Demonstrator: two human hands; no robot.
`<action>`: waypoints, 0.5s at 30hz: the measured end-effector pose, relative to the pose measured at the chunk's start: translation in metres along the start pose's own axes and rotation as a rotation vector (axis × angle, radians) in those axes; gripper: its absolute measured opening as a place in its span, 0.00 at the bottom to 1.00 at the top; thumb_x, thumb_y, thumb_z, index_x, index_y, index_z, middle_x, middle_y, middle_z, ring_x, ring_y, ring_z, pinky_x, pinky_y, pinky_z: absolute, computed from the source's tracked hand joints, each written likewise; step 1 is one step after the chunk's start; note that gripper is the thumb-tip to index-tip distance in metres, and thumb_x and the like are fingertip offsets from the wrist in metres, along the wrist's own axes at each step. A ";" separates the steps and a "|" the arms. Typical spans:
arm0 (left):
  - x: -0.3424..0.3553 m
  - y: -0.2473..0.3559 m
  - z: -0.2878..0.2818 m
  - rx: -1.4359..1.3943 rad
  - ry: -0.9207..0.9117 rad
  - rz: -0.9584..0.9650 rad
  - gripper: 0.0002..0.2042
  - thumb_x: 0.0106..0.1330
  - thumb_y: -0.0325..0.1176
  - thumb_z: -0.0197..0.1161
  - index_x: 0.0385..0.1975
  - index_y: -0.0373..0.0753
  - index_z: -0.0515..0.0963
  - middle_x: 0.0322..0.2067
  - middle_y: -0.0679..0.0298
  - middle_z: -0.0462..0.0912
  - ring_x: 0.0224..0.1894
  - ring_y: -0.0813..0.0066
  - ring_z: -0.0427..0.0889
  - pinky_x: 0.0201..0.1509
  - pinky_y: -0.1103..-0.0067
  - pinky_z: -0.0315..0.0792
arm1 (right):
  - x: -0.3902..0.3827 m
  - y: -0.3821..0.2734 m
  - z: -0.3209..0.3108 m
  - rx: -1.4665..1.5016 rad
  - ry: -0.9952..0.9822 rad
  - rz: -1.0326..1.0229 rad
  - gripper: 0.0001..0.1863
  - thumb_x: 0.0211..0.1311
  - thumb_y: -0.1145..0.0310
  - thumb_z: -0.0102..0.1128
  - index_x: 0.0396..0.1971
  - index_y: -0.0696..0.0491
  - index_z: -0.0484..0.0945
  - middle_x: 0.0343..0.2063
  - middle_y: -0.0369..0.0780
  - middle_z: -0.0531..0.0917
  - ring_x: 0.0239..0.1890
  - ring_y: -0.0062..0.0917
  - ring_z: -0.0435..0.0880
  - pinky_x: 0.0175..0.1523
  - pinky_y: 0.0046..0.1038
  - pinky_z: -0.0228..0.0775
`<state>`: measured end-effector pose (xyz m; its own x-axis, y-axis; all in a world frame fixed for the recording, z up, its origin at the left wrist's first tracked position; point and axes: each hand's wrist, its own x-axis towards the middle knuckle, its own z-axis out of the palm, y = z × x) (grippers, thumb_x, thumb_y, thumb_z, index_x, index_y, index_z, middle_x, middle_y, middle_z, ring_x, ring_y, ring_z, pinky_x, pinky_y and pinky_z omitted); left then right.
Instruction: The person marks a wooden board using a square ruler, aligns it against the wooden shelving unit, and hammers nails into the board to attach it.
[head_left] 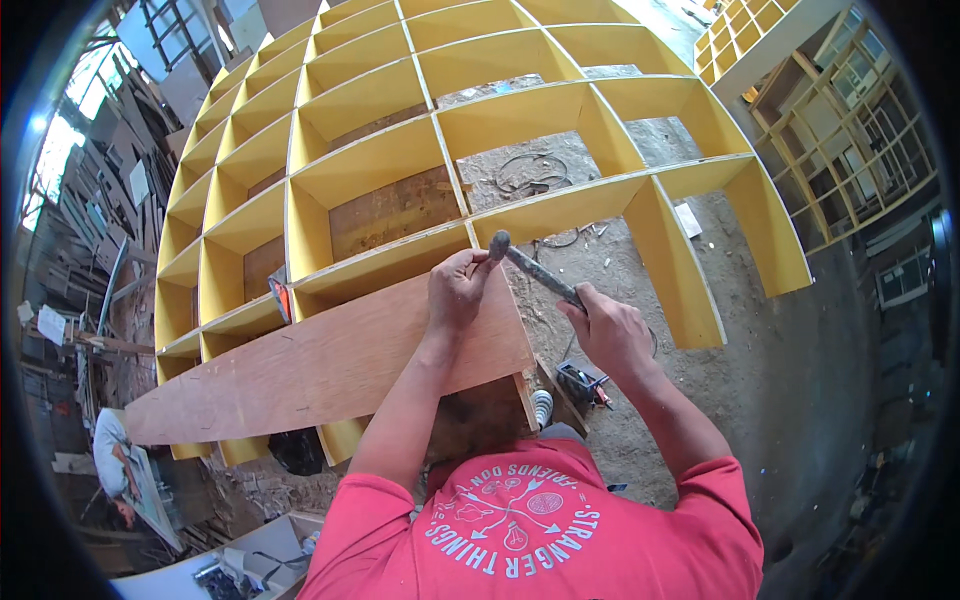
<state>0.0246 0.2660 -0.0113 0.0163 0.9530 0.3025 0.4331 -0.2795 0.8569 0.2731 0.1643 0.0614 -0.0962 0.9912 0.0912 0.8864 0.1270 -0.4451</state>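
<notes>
My right hand (pixel 607 325) is wrapped round the handle of a worn grey hammer (pixel 541 274). The hammer's head is up beside the fingertips of my left hand (pixel 460 288). Those fingertips are pinched together; what they hold, if anything, is too small to make out. Beneath my left hand a long reddish-brown plywood panel (pixel 330 350) lies across the near edge of a large yellow grid frame (pixel 390 170). Several small dark marks or nails show on the panel's surface.
A tool with red grips (pixel 590 385) lies on the dusty floor below my right forearm. Another person (pixel 115 460) is at the far left end of the panel. Scrap boards (pixel 120 190) lean along the left wall, and another wooden grid (pixel 850 130) stands at right.
</notes>
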 end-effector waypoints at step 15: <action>-0.016 -0.011 -0.008 -0.337 0.178 0.006 0.04 0.80 0.24 0.58 0.44 0.32 0.79 0.40 0.59 0.84 0.35 0.76 0.81 0.45 0.78 0.76 | -0.131 0.011 0.052 0.547 0.237 0.425 0.19 0.80 0.51 0.61 0.48 0.53 0.81 0.24 0.49 0.85 0.31 0.50 0.88 0.38 0.47 0.74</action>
<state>0.0128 0.2533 -0.0218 -0.1513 0.9244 0.3503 0.1125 -0.3359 0.9351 0.2718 0.0381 -0.0012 0.3618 0.9319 -0.0258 0.4663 -0.2048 -0.8606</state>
